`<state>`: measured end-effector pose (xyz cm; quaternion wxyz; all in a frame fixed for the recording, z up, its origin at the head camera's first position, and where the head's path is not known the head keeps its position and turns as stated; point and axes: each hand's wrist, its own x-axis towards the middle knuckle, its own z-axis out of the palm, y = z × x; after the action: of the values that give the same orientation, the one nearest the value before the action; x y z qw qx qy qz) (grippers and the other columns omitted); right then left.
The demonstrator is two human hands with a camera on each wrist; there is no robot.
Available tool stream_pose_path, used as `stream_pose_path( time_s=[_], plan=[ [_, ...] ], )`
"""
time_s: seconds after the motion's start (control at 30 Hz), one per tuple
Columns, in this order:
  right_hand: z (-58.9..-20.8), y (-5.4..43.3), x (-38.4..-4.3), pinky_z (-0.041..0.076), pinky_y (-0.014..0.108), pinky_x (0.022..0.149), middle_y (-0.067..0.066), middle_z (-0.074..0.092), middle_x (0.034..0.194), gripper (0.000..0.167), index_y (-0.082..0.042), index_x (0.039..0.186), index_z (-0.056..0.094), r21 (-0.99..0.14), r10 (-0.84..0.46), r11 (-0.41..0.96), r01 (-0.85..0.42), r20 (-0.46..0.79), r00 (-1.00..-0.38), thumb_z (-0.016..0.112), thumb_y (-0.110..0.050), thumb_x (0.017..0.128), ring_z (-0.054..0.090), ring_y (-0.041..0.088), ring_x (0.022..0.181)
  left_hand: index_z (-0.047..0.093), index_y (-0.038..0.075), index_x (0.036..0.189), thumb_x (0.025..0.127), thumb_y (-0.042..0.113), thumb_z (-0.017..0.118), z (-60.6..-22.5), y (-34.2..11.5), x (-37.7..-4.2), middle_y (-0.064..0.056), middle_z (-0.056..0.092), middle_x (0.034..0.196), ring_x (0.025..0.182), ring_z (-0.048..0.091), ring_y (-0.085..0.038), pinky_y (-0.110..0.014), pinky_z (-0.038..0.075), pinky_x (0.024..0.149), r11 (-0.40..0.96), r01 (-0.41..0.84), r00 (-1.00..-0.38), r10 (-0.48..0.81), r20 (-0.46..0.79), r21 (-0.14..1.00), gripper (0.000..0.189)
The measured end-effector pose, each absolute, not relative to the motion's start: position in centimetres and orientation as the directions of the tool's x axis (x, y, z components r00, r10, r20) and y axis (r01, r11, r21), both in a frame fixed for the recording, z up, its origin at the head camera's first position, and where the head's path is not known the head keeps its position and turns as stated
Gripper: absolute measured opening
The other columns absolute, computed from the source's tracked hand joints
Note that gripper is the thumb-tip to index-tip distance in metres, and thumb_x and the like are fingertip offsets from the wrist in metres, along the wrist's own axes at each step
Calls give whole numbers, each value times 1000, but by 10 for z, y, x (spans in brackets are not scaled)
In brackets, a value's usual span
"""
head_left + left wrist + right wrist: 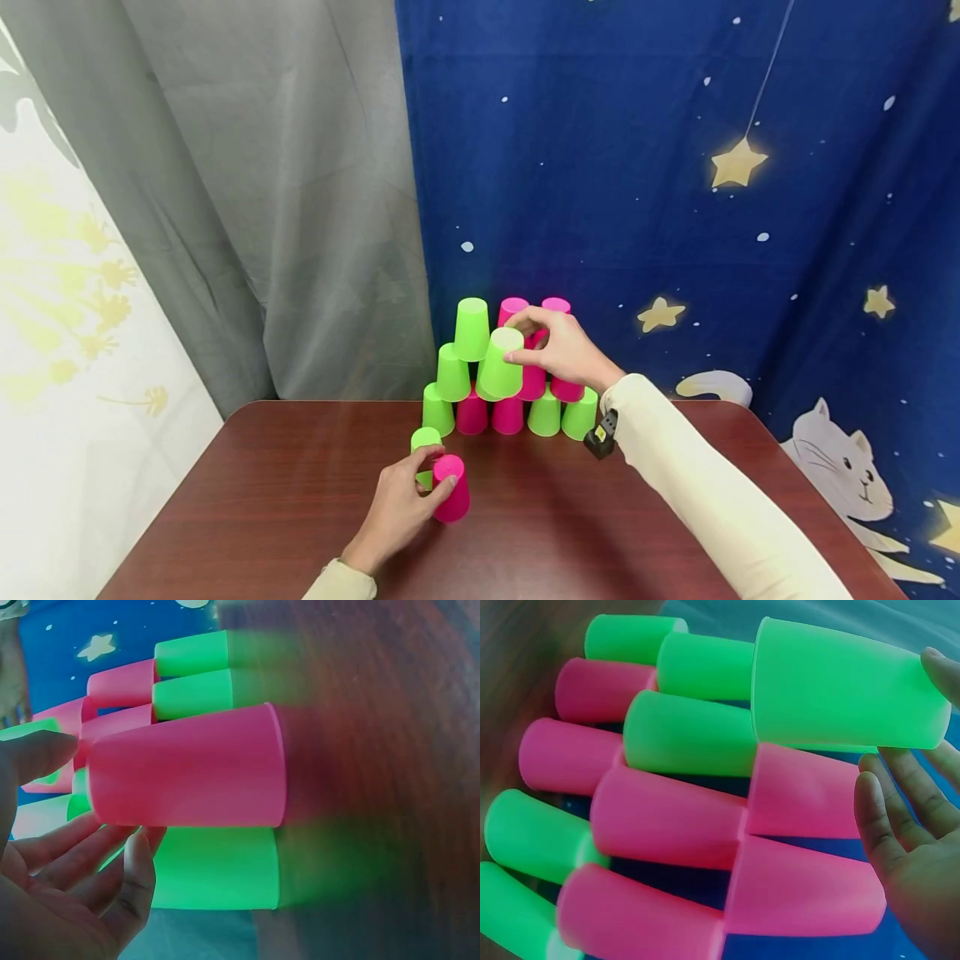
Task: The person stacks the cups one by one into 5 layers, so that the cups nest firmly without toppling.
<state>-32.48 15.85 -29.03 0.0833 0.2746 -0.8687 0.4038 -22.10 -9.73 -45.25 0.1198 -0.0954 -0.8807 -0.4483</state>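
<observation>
My left hand [401, 504] holds a pink cup [452, 493] by its narrow closed end, thumb on one side and fingers on the other. Just behind that cup stands a green cup [425, 439], partly covered by the hand. With fingertips and thumb, my right hand [561, 343] grips another green cup [501, 368], its closed end upward. This cup overlaps the middle of a pyramid of upside-down green and pink cups. In the right wrist view, the held green cup [847, 686] shows beside the top-row pink cups [806, 889].
The pyramid stands near the back of the brown table [300, 500], with a green cup [438, 410] at its left bottom corner and a green cup [580, 415] at its right. Behind the table hang a grey curtain [330, 250] and a blue star-patterned curtain [585, 167].
</observation>
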Motion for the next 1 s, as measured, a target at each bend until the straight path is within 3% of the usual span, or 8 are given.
stream_pose_path(
  time_s=[0.33, 0.67, 1.0],
  plan=[
    [-250, 171, -330, 55, 40, 88, 4, 73, 107, 37, -17, 116, 69, -631, -405, 542, -555, 383, -831, 84, -23, 82, 66, 20, 99, 67, 15, 120, 79, 22, 85, -463, -94, -222, -1, 75, 105, 86, 65, -10, -19, 53, 67, 586, 290, -950, 85, 299, 756, 46],
    [-209, 178, -337, 49, 38, 91, 7, 73, 109, 36, -15, 117, 70, -605, -375, 563, -564, 421, -826, 81, -25, 84, 65, 20, 101, 66, 15, 120, 79, 23, 86, -467, -98, -220, -2, 74, 105, 89, 66, -12, -18, 53, 68, 578, 283, -956, 107, 273, 765, 46],
    [-191, 181, -356, 50, 43, 96, 12, 70, 113, 40, -11, 121, 67, -586, -278, 651, -483, 409, -870, 79, -28, 87, 65, 24, 105, 66, 16, 117, 78, 22, 86, -468, -100, -223, -1, 75, 103, 92, 70, -13, -22, 57, 70, 539, 310, -949, 120, 293, 783, 45]
  ],
)
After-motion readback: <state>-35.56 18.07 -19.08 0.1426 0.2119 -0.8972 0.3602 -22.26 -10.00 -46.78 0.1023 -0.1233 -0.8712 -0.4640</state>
